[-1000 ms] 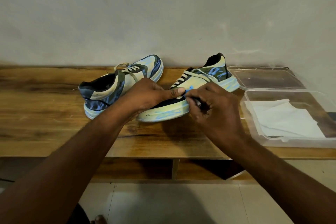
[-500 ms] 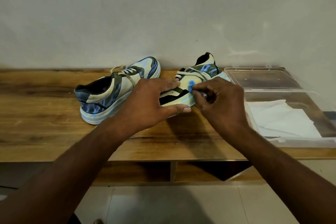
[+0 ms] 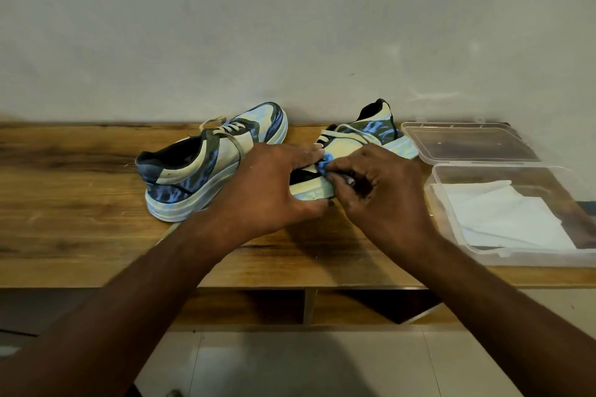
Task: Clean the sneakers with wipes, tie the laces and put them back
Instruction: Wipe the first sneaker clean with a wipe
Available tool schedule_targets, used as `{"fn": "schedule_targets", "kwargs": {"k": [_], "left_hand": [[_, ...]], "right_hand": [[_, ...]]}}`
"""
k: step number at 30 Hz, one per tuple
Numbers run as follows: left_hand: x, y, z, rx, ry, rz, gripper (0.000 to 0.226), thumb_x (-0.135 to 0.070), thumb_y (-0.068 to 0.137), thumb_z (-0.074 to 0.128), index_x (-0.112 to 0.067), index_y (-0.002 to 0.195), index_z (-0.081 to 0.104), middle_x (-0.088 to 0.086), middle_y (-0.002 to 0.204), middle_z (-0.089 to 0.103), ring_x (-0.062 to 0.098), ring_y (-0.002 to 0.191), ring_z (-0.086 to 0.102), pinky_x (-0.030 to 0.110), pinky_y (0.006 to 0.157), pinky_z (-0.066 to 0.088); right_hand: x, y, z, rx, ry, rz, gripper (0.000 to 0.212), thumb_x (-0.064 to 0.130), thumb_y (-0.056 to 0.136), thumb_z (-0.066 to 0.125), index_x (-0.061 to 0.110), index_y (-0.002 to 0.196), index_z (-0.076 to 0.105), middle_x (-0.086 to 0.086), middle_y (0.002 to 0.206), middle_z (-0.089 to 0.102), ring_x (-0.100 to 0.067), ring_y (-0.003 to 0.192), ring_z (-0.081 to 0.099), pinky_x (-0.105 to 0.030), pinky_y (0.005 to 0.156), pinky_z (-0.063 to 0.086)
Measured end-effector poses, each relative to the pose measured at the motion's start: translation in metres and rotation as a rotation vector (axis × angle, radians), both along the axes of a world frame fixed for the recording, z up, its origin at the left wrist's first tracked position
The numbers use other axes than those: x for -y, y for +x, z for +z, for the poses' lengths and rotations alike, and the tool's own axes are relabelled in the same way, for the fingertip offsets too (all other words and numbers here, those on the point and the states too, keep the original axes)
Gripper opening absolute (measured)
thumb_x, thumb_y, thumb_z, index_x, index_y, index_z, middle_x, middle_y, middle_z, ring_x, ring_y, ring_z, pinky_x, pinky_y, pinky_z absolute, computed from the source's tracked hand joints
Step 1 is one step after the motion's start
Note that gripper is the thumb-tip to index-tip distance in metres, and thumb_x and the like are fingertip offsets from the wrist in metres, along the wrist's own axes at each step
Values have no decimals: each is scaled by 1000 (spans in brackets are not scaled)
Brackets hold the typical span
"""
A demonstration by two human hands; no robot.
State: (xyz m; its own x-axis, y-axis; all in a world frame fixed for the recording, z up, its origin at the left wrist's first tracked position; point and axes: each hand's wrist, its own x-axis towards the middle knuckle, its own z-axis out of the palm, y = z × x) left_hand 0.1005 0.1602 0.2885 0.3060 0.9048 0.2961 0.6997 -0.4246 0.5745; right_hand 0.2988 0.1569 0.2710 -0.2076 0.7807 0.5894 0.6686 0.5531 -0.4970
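Right-hand blue-and-cream patterned sneaker point(image 3: 361, 145), just left of clear plastic wipe box point(image 3: 451, 235), turned since a second ago, toe now gripped by curled left hand point(image 3: 274, 184), right hand point(image 3: 377, 190) pinching small blue wad point(image 3: 327, 159) against it: wiping ongoing, laces untied.

Sneakers point(image 3: 206, 164) on bench point(image 3: 64, 203); box point(image 3: 516, 255) right.

The surface point(image 3: 80, 203) is wood with a strong grain and a dull sheen. At its right edge, a clear, glossy plastic box point(image 3: 451, 235) holds matt white paper-like wipes point(image 3: 503, 216). The sneakers point(image 3: 193, 177) look like smooth synthetic with flat woven laces point(image 3: 232, 138).
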Motion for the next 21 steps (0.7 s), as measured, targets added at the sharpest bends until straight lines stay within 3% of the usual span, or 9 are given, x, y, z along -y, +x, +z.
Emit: {"fn": "schedule_targets", "kwargs": {"k": [3, 7, 10, 15, 21], "left_hand": [[1, 0, -1, -66, 42, -6, 80, -51, 70, 92, -21, 140, 66, -8, 144, 62, 0, 130, 57, 25, 111, 48], [4, 1, -4, -95, 61, -40, 80, -51, 72, 90, -21, 141, 64, -9, 147, 60, -2, 133, 54, 18, 112, 43], [5, 2, -6, -109, 62, -34, 80, -51, 72, 90, -21, 141, 64, -9, 147, 59, -2, 134, 52, 6, 111, 34], [5, 0, -10, -71, 78, -36, 78, -46, 71, 91, -21, 140, 65, -7, 146, 60, 0, 133, 55, 27, 111, 48], [6, 0, -17, -92, 81, -75, 79, -50, 74, 87, -20, 143, 63, -7, 149, 57, 4, 137, 53, 37, 110, 51]], "right_hand": [[-13, 18, 0, -64, -54, -125, 17, 10, 86, 79, 18, 100, 82, 4, 92, 75, -6, 78, 66, -26, 72, 58], [-22, 36, 0, -149, -94, -269, 15, 10, 85, 79, 18, 98, 81, 6, 89, 74, 3, 70, 62, -5, 68, 47], [-9, 21, 0, -141, -110, -229, 15, 11, 87, 79, 19, 99, 81, 9, 90, 73, 4, 73, 64, -4, 67, 47], [5, 3, -1, -30, 7, -81, 15, 8, 85, 81, 14, 98, 80, 2, 93, 74, -7, 82, 66, -22, 75, 55], [-18, 35, 5, -133, -18, -250, 16, 9, 86, 79, 16, 100, 80, 4, 91, 73, -8, 75, 67, -28, 70, 60]]}}
